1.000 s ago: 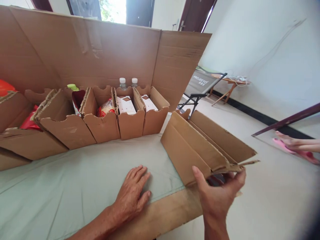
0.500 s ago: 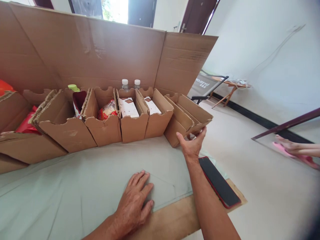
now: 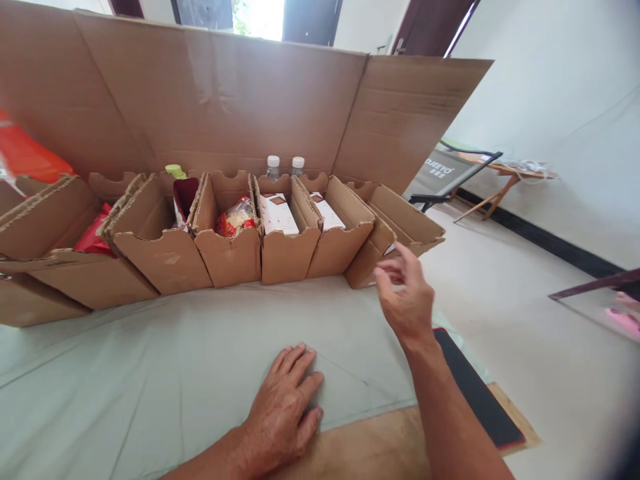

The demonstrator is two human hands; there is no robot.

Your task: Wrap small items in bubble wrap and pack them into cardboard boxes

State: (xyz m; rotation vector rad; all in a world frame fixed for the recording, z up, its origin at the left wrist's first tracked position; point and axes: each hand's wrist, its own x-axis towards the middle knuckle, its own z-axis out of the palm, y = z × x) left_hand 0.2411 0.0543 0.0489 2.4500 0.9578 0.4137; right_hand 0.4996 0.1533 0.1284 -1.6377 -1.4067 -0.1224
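Observation:
My left hand [image 3: 287, 407] lies palm down on the pale green cloth [image 3: 200, 353], fingers spread and holding nothing. My right hand [image 3: 407, 290] is raised in front of the rightmost cardboard bin [image 3: 363, 263], its fingers loosely bent and the thumb apart from them. I see nothing held in it; whether a fingertip still touches the bin cannot be made out. Left of that bin stands a row of cardboard bins, holding white boxes [image 3: 280, 215], a red and clear food packet [image 3: 236, 219], a dark red package [image 3: 186, 200] and a red packet [image 3: 95, 233].
A tall cardboard panel [image 3: 225, 100] stands behind the bins. Two white-capped bottles [image 3: 273, 168] and a green cap [image 3: 176, 172] show there. A black phone [image 3: 477, 390] lies beside my right forearm. An orange bag [image 3: 30, 150] is at left, a folding chair [image 3: 445, 177] beyond.
My right hand has come off the front edge of the rightmost bin and its fingers have curled. My left hand stays on the cloth. The view has turned left.

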